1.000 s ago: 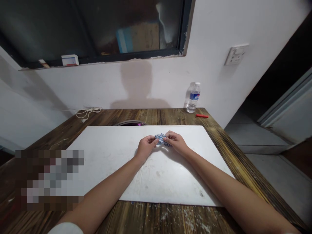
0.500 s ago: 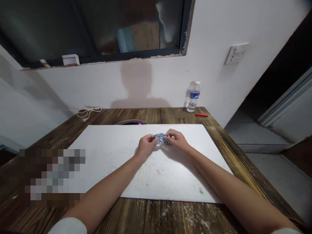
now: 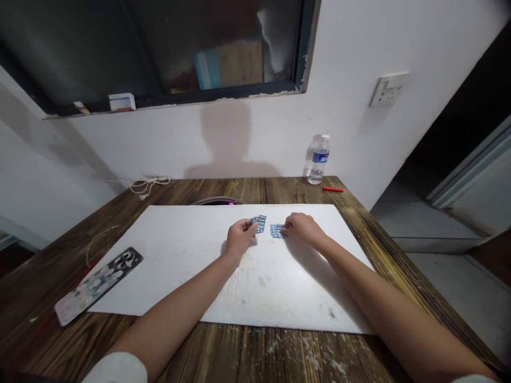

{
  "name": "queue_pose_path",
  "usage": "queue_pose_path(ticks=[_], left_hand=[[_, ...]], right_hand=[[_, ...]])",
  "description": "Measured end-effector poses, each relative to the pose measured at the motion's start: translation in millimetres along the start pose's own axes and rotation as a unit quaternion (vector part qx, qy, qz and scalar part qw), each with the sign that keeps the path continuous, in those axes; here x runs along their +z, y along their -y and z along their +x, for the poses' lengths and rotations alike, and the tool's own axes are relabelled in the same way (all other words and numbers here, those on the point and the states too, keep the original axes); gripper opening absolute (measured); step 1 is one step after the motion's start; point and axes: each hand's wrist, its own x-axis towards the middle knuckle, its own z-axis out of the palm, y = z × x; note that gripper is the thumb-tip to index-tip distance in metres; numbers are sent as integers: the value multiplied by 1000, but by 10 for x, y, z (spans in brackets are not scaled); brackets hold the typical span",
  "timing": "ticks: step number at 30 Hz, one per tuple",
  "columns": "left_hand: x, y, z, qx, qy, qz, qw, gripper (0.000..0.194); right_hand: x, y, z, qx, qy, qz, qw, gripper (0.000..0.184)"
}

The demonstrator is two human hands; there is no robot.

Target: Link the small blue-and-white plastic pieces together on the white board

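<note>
A white wall stands behind the table, and a wide window with a dark frame is set in it. A wall socket is at right. Beside the table is a grey floor, perhaps concrete.

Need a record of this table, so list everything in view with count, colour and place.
wooden table: 1, dark brown, under the board
white board: 1, white, on the table
paper pieces: two small groups, blue and white, on the board between the hands
patterned strip: 1, black and pale, at the board's left edge
water bottle: 1, clear with blue label, far right of the table
red stick: 1, red, beside the bottle
cord: 1, white, coiled at the table's far left
wall socket: 1, white, on the wall
small box: 1, white, on the window ledge
left hand: 1, at the left group
right hand: 1, at the right group
</note>
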Motion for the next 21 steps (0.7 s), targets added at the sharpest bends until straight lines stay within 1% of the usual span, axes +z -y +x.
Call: queue_pose_path(ticks=[2,3,5,6,8,10,12,15,18,19,21], left_hand=[[5,-4,-1,0,-2,-4,1000,33],[4,-2,1,3,-2,-5,1000,33],[-4,12,10,14,0,-3,1000,33],[-11,22,16,18,1,-1,1000,32],[-27,43,26,27,3,1,1000,32],[-37,55,31,35,3,5,999,32],[-38,53,29,37,1,9,999,32],[-28,40,24,28,-4,7,1000,33],[-24,40,27,18,-5,3,1000,35],[-25,44,31,17,-5,3,1000,35],[-30,54,38,14,-3,3,1000,36]], right_hand=[[14,44,-36,-5,-33,-36,999,17],[33,72,-51,-22,-53,-41,998,19],[100,131,-74,-87,-81,-43,992,23],[145,161,-82,-134,-84,-46,986,25],[246,214,-96,-222,-63,-72,970,33],[324,251,-112,-250,-24,-98,963,38],[339,273,-136,-243,17,-119,963,42],[221,290,-189,-198,56,-157,966,43],[20,287,-249,-105,101,-187,971,42],[-41,274,-265,-65,108,-192,973,41],[-131,225,-285,-21,116,-190,975,36]])
